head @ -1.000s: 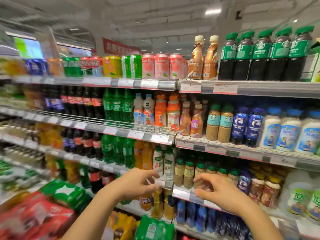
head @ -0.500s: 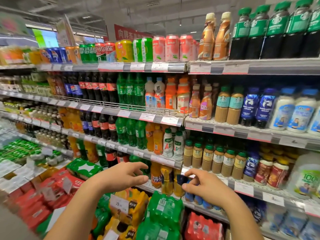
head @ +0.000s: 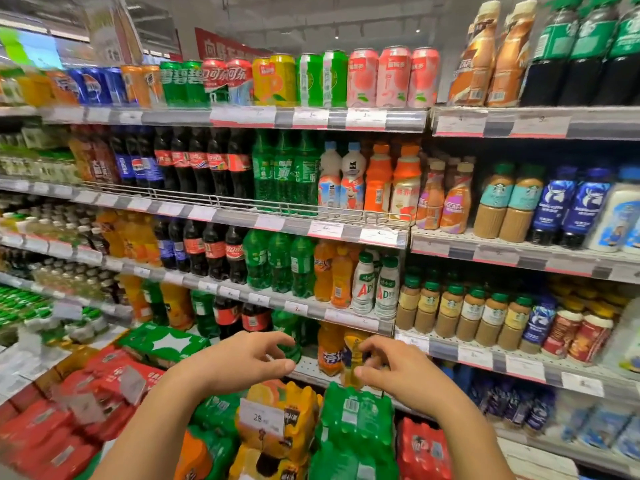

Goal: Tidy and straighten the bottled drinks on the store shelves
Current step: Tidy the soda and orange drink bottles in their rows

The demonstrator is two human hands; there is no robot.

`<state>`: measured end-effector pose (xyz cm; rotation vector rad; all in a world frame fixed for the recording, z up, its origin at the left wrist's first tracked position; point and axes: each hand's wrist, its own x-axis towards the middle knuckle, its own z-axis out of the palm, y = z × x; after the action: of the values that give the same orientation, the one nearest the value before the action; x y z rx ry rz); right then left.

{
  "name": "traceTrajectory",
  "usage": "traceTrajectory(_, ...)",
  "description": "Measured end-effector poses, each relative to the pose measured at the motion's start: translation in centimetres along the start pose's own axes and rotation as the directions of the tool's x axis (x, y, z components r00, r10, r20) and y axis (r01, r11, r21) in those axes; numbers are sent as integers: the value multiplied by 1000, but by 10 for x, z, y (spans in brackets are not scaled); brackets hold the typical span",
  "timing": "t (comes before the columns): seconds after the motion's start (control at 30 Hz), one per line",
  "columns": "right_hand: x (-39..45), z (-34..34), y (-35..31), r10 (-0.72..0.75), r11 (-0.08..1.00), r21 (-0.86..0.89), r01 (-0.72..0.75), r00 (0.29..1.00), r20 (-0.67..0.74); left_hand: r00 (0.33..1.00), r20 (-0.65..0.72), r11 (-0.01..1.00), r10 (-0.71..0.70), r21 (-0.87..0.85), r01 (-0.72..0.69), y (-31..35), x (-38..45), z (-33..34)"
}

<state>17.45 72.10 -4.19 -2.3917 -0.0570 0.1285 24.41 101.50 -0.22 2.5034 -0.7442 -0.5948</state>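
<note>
Head view. Yellow drink bottle (head: pixel 352 358): low shelf (head: pixel 308 370), front edge, just beside an orange soda bottle (head: pixel 329 348). Right hand (head: pixel 394 372): fingers curled round the yellow bottle's front. Left hand (head: pixel 247 358): near, apart from any bottle, fingers loosely spread, holding nothing. Below: shrink-wrapped yellow (head: pixel 277 420) and green multipacks (head: pixel 356 420). Above: white AD bottles (head: pixel 375 289).

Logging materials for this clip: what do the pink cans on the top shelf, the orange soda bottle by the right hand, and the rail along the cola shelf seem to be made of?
Pink cans: probably aluminium with a glossy printed skin; light streaks run down them.
Orange soda bottle: likely clear plastic, since the drink's colour shows through the wall.
Rail: thin bare metal wire, grey and slightly shiny.
</note>
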Motion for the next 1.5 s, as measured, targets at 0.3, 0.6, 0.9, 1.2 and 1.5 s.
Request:
traceTrajectory(0.3, 51, 62, -67, 129, 989, -69, -130, 992, -16, 996, 67, 996, 51, 74, -56, -106, 12, -63)
traceTrajectory(0.6, 77, 59, -92, 182, 976, -100, -192, 978, -97, 941, -172, 946, 290, 197, -255, -100, 70, -151)
traceTrajectory(0.9, 162, 26, -58, 118, 991, -34, -132, 957, -264, 817, -473, 943, 331, 185, -275, -84, 175, -173)
traceTrajectory(1.2, 263, -3, -3, 89, 975, -166, -147, 945, -314, 879, -472, 950, 75, 301, 80, -125, 268, -155)
traceTrajectory(1.5, 318, -11, 21, 151, 924, -276, -265, 915, -375, 830, -529, 863, 175, 489, 130, -155, 284, -133)
